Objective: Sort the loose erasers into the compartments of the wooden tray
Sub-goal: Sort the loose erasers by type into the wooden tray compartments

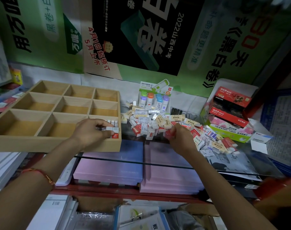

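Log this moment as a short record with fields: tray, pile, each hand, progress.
tray: wooden tray, nine compartments, to the left of the pile
filled: near-right compartment only, sorted erasers standing in a row
pile: loose erasers heaped to the right of the tray
left hand: pinches white erasers in the near-right compartment
right hand: grips a red eraser at the pile's near edge
progress: eight compartments look empty; most erasers not yet sorted

posters (138, 35), red box (228, 107), pink boxes (108, 170)
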The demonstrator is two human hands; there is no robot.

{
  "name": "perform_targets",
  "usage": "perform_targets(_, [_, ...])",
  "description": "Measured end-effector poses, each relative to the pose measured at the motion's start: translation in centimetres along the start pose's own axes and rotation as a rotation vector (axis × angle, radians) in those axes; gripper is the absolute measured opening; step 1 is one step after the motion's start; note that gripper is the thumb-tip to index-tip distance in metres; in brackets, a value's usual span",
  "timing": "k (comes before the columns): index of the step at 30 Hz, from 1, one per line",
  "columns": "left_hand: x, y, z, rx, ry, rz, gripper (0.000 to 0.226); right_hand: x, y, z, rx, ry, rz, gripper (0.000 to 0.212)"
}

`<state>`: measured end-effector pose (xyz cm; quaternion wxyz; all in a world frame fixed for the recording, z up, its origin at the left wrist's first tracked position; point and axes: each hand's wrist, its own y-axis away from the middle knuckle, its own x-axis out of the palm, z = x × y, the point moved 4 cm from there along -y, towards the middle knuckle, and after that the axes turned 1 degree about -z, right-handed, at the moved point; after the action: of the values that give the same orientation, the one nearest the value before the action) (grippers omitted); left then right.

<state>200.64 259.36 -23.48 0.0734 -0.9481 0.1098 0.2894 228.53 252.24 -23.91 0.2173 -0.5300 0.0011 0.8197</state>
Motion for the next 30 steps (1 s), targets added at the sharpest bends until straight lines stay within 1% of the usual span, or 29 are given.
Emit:
perform_targets(3, [0.0, 0.0, 0.1, -0.006, -0.015, -0.003, 0.014, -0.8, 0.6, -0.5, 0.009, -0.143, 0.024, 0.017])
perform_targets(5, [0.0, 0.0, 0.1, -0.01, -0.016, -0.011, 0.015, -1.2, 0.7, -0.8, 0.015, -0.172, 0.048, 0.026])
perform_targets(7, [0.0, 0.0, 0.1, -0.007, -0.021, -0.015, 0.015, -1.5, 0.6, -1.1, 0.006, -0.18, 0.059, 0.03])
perform_targets(11, [0.1, 0.0, 0.2, -0.007, -0.016, -0.007, 0.018, -1.9, 0.7, -0.9, -0.073, -0.136, 0.085, 0.022])
perform_targets(15, [0.1, -0.1, 0.4, -0.012, -0.011, 0.001, 0.018, -1.7, 0.9, -1.0, -0.114, -0.05, 0.152, 0.03])
perform_targets(17, [0.1, -0.1, 0.3, -0.005, -0.013, 0.005, 0.016, -1.9, 0.9, -0.9, -0.174, 0.035, 0.201, 0.025])
perform_targets(19, [0.1, 0.0, 0.2, 0.0, -0.016, 0.002, 0.015, -2.9, 0.7, -0.8, -0.209, 0.01, 0.208, 0.014])
perform_targets(20, [0.0, 0.0, 0.1, 0.006, -0.019, 0.0, 0.015, -3.9, 0.3, -1.1, -0.178, -0.067, 0.162, 0.01])
perform_targets(22, [0.0, 0.1, -0.1, 0.014, -0.019, -0.001, 0.014, -6.1, -1.3, -2.1, -0.053, -0.209, -0.006, 0.017])
perform_targets(24, [0.1, 0.1, -0.1, 0.01, -0.021, 0.002, 0.014, -7.3, -3.0, -3.2, 0.064, -0.25, -0.131, 0.024])
perform_targets(25, [0.1, 0.1, -0.2, 0.007, -0.026, 0.004, 0.014, -7.2, -3.8, -3.4, 0.094, -0.24, -0.129, 0.026])
perform_targets(26, [0.1, 0.1, -0.2, 0.004, -0.031, 0.004, 0.013, -6.6, -4.5, -3.5, 0.11, -0.219, -0.081, 0.028])
perform_targets(28, [0.1, 0.2, -0.2, 0.007, -0.037, 0.004, 0.014, -5.1, -5.0, -3.3, 0.117, -0.119, 0.082, 0.024])
perform_targets(30, [0.1, 0.2, -0.3, 0.012, -0.033, 0.01, 0.015, -4.5, -5.1, -3.1, 0.093, -0.03, 0.138, 0.022])
